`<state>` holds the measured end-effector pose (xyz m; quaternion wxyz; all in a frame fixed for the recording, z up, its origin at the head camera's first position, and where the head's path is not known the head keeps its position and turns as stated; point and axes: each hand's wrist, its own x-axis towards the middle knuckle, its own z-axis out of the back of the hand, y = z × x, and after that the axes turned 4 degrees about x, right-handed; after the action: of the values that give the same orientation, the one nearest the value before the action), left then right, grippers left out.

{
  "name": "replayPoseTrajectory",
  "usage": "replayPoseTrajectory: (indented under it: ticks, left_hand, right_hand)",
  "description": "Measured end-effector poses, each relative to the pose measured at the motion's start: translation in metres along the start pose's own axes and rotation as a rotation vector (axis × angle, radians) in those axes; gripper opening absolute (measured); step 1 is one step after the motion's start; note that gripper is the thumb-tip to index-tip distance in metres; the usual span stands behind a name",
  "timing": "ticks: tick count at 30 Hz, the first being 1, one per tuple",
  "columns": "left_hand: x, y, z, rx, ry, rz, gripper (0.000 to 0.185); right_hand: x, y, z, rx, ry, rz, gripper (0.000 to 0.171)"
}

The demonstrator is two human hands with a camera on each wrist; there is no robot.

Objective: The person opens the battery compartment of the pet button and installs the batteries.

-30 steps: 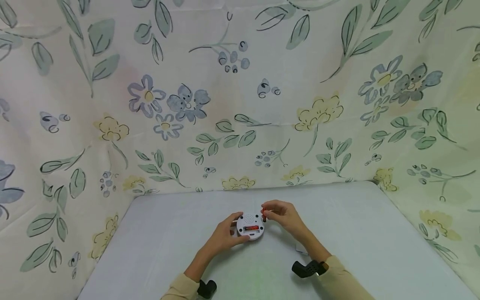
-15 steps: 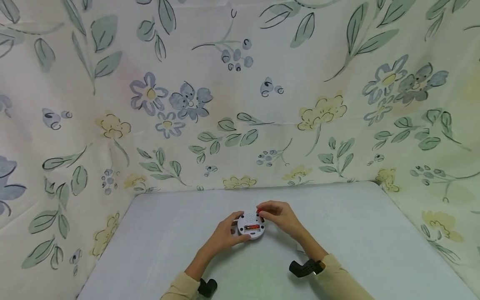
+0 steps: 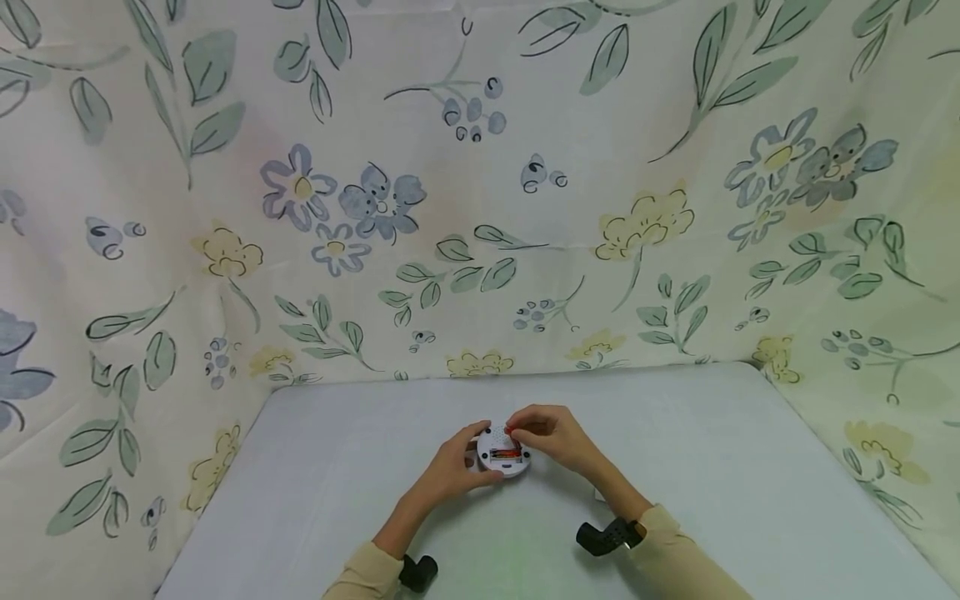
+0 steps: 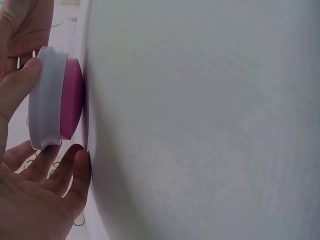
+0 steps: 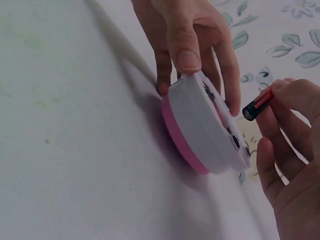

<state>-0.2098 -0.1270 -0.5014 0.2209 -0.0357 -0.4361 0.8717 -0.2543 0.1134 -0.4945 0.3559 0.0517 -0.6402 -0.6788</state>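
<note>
Floral cloth (image 3: 465, 317) behind and to both sides, a white table (image 3: 337, 467) below. Near the middle of that table, between two bare hands, a round white device (image 5: 195, 125), pink side down and battery slot (image 3: 504, 460) up; hard to tell whether resting fully on the surface or slightly lifted. Within the slot, one red battery (image 3: 504, 453) already lying lengthwise; above the upturned side, a second battery (image 5: 258, 105), seen apart from the device at the right wrist, dark end towards it. Looks like mid-loading, probably at the point of lining up that second cell. Next calls for tilting it flat, matching its ends to the contacts and pressing down, while steadying the device. Around the rim, the firm grip of the left hand (image 3: 452, 468), thumb at the near edge, fingers round the far side. From the right, a pinch by thumb and fingertip of the right hand (image 3: 553, 435) on the second battery, other fingers loosely curved. Beside the right forearm, a small white piece (image 3: 599, 495), mostly hidden, perhaps the slot's cover.
</note>
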Motion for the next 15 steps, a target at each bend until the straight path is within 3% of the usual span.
replayPoseTrajectory:
  ticks: [15]
  left_hand:
    - [-0.0002, 0.0000, -0.0014, 0.016, -0.013, -0.024, 0.081]
  right_hand:
    - [0.0033, -0.0038, -0.0083, -0.153, 0.102, 0.044, 0.014]
